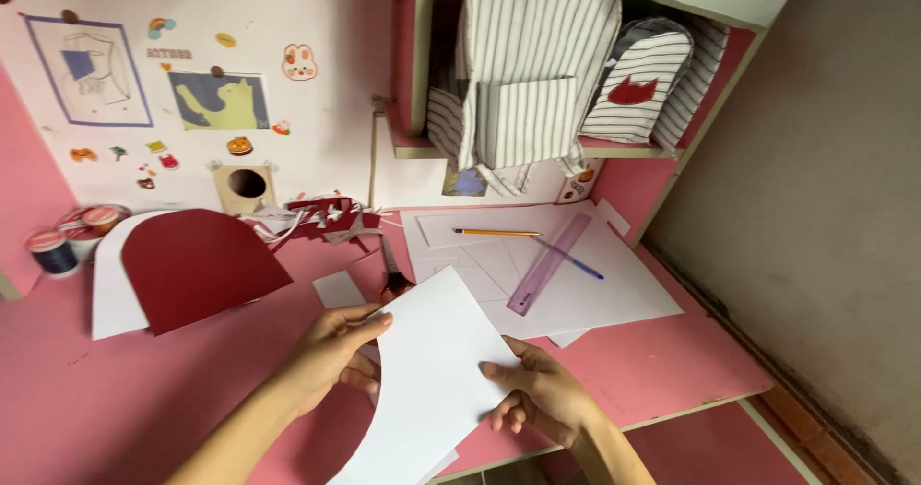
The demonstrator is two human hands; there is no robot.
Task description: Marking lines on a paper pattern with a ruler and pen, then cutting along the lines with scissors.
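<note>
White card sheet (pixel 432 379) sits lifted just above the pink desk (pixel 115 399) near its front edge, pinched from both sides: the left hand (pixel 336 355) grips its upper left edge, thumb on top, while the right hand (pixel 537 394) clamps the right edge, likely to keep it flat and taut. Its left side is cut in a smooth curve; the surface is blank. Behind lie a dark red arched piece (pixel 197 264), scissors (pixel 393 274), a pencil (pixel 499 233) and a purple ruler (pixel 550 264) on white paper.

White paper sheet (pixel 432 370): stiff, blank, one long curved cut edge on its left side. Tilted diagonally, raised just above the pink desk's front edge, pinched at both sides.
</note>
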